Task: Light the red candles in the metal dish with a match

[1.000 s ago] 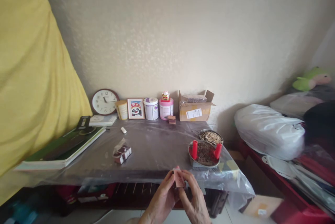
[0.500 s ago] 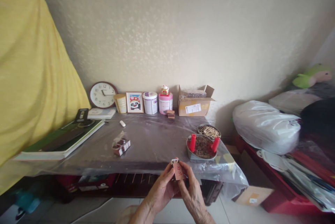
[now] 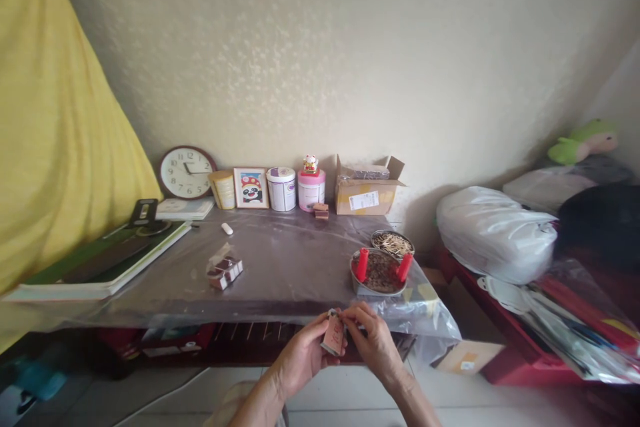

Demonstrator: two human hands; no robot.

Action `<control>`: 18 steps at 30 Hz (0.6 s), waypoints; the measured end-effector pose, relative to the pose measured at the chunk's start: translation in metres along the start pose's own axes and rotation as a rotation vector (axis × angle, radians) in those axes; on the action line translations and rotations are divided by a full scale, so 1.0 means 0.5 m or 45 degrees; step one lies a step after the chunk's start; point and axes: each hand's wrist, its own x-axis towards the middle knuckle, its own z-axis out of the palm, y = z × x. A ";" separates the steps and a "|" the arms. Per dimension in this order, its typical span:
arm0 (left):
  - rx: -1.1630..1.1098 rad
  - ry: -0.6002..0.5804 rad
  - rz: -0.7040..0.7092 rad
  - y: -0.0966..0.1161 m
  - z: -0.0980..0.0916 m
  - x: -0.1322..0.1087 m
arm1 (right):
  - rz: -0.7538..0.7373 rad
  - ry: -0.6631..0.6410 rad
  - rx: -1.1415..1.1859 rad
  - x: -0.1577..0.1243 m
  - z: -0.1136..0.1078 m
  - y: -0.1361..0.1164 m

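Observation:
A small pinkish matchbox (image 3: 333,336) with red writing is held in my left hand (image 3: 303,354), thumb on one side and fingers behind it. Its top end looks partly slid out, with something pale showing there. My right hand (image 3: 371,336) has thumb and forefinger pinched together at the box's upper right edge; what lies between those fingertips is too small to make out. Beyond the hands, two red candles (image 3: 363,265) stand in a round tin (image 3: 380,292) of dark granular stuff. Behind it sits a dish (image 3: 393,244) heaped with matchsticks.
A plastic-wrapped pack of matchboxes (image 3: 226,272) and a white oval object (image 3: 227,228) lie on the plastic-covered table (image 3: 285,247). Along the wall stand a clock (image 3: 187,172), tins, a picture and a cardboard box (image 3: 365,199). A green book (image 3: 100,264) is left; white bags (image 3: 495,230) are right.
My right hand has shifted from gripping the lower front of the matchbox to a pinch at its upper right edge. The box is now mainly in my left hand, and the view has moved slightly.

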 end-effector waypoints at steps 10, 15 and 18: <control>0.150 0.020 -0.042 -0.005 -0.004 -0.003 | 0.050 -0.222 -0.313 -0.007 -0.006 -0.003; 0.169 0.039 -0.113 -0.005 -0.001 -0.006 | 0.050 -0.303 -0.387 -0.009 -0.009 -0.002; 0.171 0.037 -0.145 -0.005 0.000 -0.006 | 0.036 -0.325 -0.404 -0.009 -0.009 -0.002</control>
